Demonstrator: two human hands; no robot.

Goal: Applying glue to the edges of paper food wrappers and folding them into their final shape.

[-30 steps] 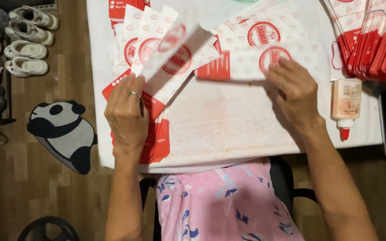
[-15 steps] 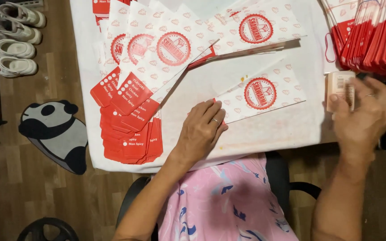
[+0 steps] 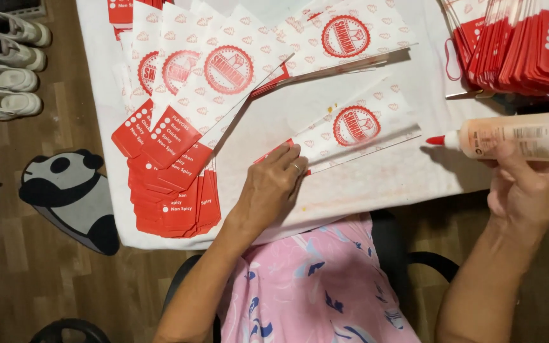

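A white paper bag (image 3: 351, 130) with a round red emblem is lying flat and tilted on the white table cover (image 3: 376, 184); a capped, red-tipped glue bottle (image 3: 509, 136) is hovering sideways just right of it.

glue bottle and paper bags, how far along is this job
Done, it seems: a fanned pile of bags lies at the table's left. In hand: the left hand pins one flat bag while the right hand holds the glue bottle, tip toward it. Left: probably the upright stack of bags at right.
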